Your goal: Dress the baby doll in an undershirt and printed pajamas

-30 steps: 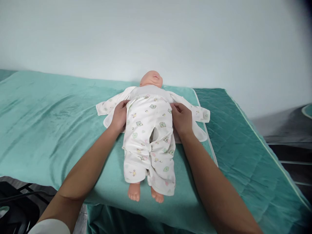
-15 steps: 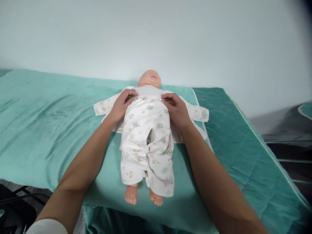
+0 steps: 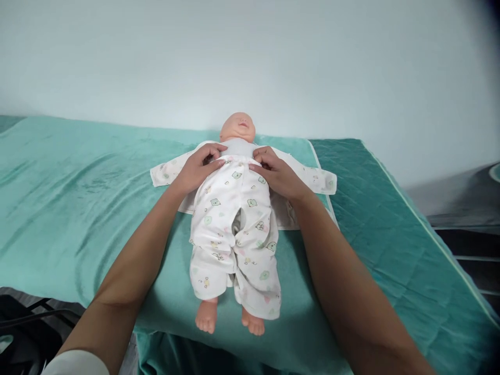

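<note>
A baby doll lies on its back, head toward the wall and feet toward me. It wears white printed baby pants, split at the crotch, pulled up to the chest over a pale grey-white top. Thumb and fingers of my left hand are closed on the waistband at the left side. Opposite it, my right hand pinches the waistband at the right side. A white printed baby shirt is spread beneath the doll, its sleeves stretched out to both sides. Both bare feet show below the pant legs.
A light green blanket covers the table under the doll, wrinkled at the left. At the right lies a darker green quilted cover. A white wall rises behind. Dark objects are on the floor at lower left.
Both hands have moved inward along the waistband, toward the middle of the doll's chest. The doll's feet have spread slightly apart.
</note>
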`<control>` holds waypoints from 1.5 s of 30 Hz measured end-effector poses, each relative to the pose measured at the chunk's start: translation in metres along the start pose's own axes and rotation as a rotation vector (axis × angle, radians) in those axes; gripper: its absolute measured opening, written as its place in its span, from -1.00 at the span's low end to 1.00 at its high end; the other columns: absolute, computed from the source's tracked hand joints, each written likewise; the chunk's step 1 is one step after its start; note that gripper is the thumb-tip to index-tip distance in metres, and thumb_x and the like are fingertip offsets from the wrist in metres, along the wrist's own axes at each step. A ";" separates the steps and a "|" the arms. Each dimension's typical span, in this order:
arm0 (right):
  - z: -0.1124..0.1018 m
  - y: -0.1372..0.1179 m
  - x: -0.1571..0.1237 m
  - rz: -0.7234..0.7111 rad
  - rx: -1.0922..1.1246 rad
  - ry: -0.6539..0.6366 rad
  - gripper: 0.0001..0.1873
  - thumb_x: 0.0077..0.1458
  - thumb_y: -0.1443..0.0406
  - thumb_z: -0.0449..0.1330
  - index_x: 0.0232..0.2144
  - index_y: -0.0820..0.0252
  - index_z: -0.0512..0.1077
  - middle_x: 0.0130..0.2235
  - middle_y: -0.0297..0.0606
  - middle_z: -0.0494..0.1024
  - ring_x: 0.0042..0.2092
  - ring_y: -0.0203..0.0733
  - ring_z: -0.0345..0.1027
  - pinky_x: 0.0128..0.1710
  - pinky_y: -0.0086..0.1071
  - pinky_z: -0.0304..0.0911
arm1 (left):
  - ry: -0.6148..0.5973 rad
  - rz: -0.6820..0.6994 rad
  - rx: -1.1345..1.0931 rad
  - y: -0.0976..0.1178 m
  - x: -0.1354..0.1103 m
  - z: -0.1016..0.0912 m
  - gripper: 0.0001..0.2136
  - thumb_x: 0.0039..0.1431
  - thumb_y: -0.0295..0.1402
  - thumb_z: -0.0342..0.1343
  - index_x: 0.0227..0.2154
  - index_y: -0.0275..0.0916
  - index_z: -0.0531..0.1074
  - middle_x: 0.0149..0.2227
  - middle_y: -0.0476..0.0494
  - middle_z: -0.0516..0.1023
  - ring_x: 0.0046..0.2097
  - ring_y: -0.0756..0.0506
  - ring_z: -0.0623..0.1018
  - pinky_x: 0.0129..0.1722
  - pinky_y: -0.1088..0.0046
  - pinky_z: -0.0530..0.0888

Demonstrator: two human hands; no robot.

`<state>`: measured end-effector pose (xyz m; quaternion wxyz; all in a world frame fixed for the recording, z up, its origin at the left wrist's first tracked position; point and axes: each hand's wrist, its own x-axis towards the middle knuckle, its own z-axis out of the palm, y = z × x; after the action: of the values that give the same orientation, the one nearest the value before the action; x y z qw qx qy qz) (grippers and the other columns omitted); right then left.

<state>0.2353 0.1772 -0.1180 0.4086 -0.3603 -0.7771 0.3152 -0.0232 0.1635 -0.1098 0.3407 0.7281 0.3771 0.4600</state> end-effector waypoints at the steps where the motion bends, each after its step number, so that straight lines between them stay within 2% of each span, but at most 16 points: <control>1: 0.000 0.000 0.002 -0.007 -0.006 0.001 -0.49 0.18 -0.19 0.19 -0.46 0.08 0.31 -0.14 -0.23 0.39 -0.02 -0.07 0.29 0.04 -0.18 0.21 | 0.008 -0.013 -0.019 -0.003 0.003 0.000 -0.73 0.22 -0.11 0.21 -0.36 -0.18 0.33 0.13 -0.23 0.53 0.17 -0.18 0.48 0.11 0.28 0.37; 3: 0.001 0.000 0.007 -0.006 -0.016 0.014 -0.50 0.20 -0.16 0.18 -0.46 0.08 0.30 -0.18 -0.26 0.40 -0.07 -0.09 0.30 0.02 -0.20 0.21 | 0.014 -0.029 -0.054 -0.009 0.010 -0.001 -0.71 0.20 -0.09 0.23 -0.37 -0.18 0.33 0.05 -0.21 0.57 0.08 -0.16 0.52 0.04 0.30 0.40; 6: 0.001 0.002 0.016 0.065 -0.061 0.060 -0.53 0.23 -0.12 0.17 -0.47 0.08 0.30 -0.30 -0.32 0.40 -0.20 -0.14 0.29 -0.11 -0.25 0.22 | 0.038 -0.051 -0.032 -0.016 0.024 -0.003 -0.70 0.21 -0.07 0.22 -0.38 -0.17 0.33 -0.15 -0.13 0.59 -0.09 -0.11 0.54 -0.10 0.34 0.41; 9: 0.001 0.008 0.028 0.132 -0.120 0.100 -0.51 0.22 -0.13 0.16 -0.49 0.08 0.27 -0.42 -0.37 0.34 -0.30 -0.16 0.23 -0.22 -0.28 0.19 | 0.087 -0.056 0.103 -0.021 0.038 -0.004 -0.71 0.23 -0.08 0.21 -0.40 -0.15 0.33 -0.37 -0.05 0.49 -0.25 -0.08 0.48 -0.22 0.36 0.39; 12: 0.002 0.016 0.040 0.148 -0.168 0.128 -0.48 0.20 -0.17 0.16 -0.50 0.08 0.24 -0.46 -0.37 0.32 -0.32 -0.15 0.23 -0.25 -0.29 0.19 | 0.137 -0.043 0.222 -0.027 0.049 -0.004 -0.75 0.26 -0.15 0.19 -0.40 -0.16 0.33 -0.45 -0.01 0.39 -0.29 -0.09 0.45 -0.23 0.33 0.39; 17: 0.005 0.024 0.053 0.178 -0.290 0.168 -0.47 0.20 -0.19 0.15 -0.50 0.06 0.22 -0.53 -0.36 0.25 -0.36 -0.12 0.23 -0.25 -0.24 0.20 | 0.187 -0.074 0.309 -0.040 0.059 -0.006 -0.84 0.32 -0.25 0.13 -0.34 -0.18 0.35 -0.42 -0.05 0.35 -0.22 -0.14 0.48 -0.14 0.20 0.40; 20: 0.008 0.029 0.055 0.134 -0.338 0.187 -0.46 0.25 -0.21 0.06 -0.50 0.05 0.24 -0.49 -0.31 0.30 -0.34 -0.08 0.25 -0.21 -0.18 0.23 | 0.180 -0.039 0.296 -0.047 0.060 -0.004 -0.79 0.32 -0.16 0.14 -0.32 -0.17 0.34 -0.41 -0.05 0.34 -0.23 -0.14 0.47 -0.12 0.18 0.39; 25: 0.011 0.046 0.058 -0.008 -0.398 0.276 -0.40 0.24 -0.27 -0.03 -0.50 0.05 0.27 -0.34 -0.20 0.35 -0.17 0.01 0.27 -0.09 -0.09 0.25 | 0.204 0.013 0.360 -0.053 0.061 0.002 -0.73 0.26 -0.05 0.18 -0.32 -0.13 0.34 -0.36 -0.11 0.44 -0.17 -0.19 0.45 -0.10 0.20 0.38; 32: 0.009 0.056 0.065 0.043 -0.481 0.252 -0.42 0.28 -0.22 -0.07 -0.54 0.05 0.10 -0.48 -0.26 0.27 -0.34 -0.07 0.20 -0.24 -0.19 0.17 | 0.242 -0.058 0.367 -0.063 0.067 -0.002 -0.91 0.27 -0.27 0.17 -0.22 -0.09 0.40 -0.50 -0.02 0.34 -0.20 -0.19 0.49 -0.16 0.27 0.32; 37: 0.008 0.058 0.069 0.066 -0.469 0.262 -0.44 0.27 -0.18 -0.02 -0.55 0.05 0.13 -0.48 -0.25 0.32 -0.33 -0.06 0.23 -0.25 -0.20 0.17 | 0.251 -0.099 0.366 -0.064 0.071 -0.002 -0.96 0.24 -0.36 0.15 -0.25 -0.12 0.44 -0.51 -0.01 0.35 -0.28 -0.14 0.46 -0.19 0.29 0.33; 41: 0.009 0.052 0.064 0.124 -0.367 0.289 -0.50 0.24 -0.14 0.09 -0.51 0.05 0.21 -0.44 -0.26 0.39 -0.32 -0.08 0.28 -0.23 -0.20 0.21 | 0.199 -0.070 0.337 -0.055 0.065 0.001 -0.90 0.25 -0.36 0.12 -0.20 -0.12 0.49 -0.29 -0.06 0.55 -0.20 -0.13 0.50 -0.12 0.30 0.39; 43: 0.010 0.046 0.058 0.157 -0.307 0.296 -0.60 0.24 -0.08 0.13 -0.43 0.05 0.30 -0.40 -0.28 0.45 -0.31 -0.09 0.31 -0.22 -0.21 0.23 | 0.174 -0.038 0.365 -0.049 0.058 0.002 -0.82 0.29 -0.36 0.06 -0.17 -0.11 0.55 -0.16 -0.10 0.60 -0.12 -0.16 0.53 -0.04 0.28 0.41; 45: 0.011 0.041 0.050 0.152 -0.274 0.298 -0.70 0.26 0.00 0.11 -0.35 0.05 0.38 -0.35 -0.28 0.52 -0.28 -0.09 0.35 -0.19 -0.21 0.26 | 0.152 -0.024 0.436 -0.042 0.048 0.002 -0.74 0.30 -0.38 0.00 -0.12 -0.09 0.59 -0.12 -0.12 0.62 -0.06 -0.18 0.54 0.01 0.26 0.41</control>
<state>0.2176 0.2380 -0.1352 0.4414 -0.5125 -0.7143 0.1797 -0.0172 0.2249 -0.1264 0.1514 0.7434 0.5006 0.4169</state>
